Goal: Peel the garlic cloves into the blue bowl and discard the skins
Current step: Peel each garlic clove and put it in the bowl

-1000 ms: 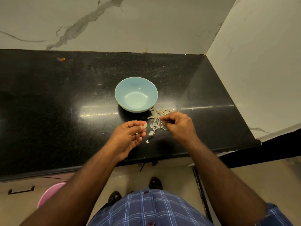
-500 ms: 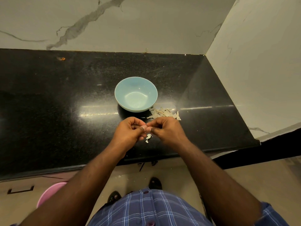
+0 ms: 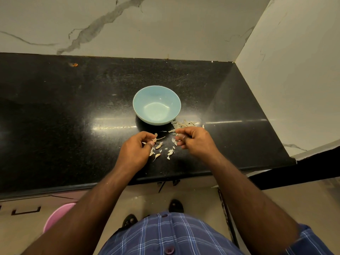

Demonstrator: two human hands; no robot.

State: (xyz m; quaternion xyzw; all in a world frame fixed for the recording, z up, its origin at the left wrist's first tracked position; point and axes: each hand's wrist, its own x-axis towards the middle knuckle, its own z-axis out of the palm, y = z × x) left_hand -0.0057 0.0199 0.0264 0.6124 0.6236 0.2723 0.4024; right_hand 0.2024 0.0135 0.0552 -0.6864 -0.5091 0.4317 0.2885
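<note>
Risk: we judge the papery skins [image 3: 170,150] could drift off the polished black counter [image 3: 73,116], or fall into the blue bowl [image 3: 157,104].
Left hand [image 3: 137,150]: curled, pinching a clove.
Right hand [image 3: 195,141]: loosely curled; contents unclear.
Bowl: smooth, round, at twelve o'clock from both hands, apparently empty.

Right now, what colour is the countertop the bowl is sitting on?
Glossy black with fine pale speckles, seen in the head view: countertop under the bowl.
</note>
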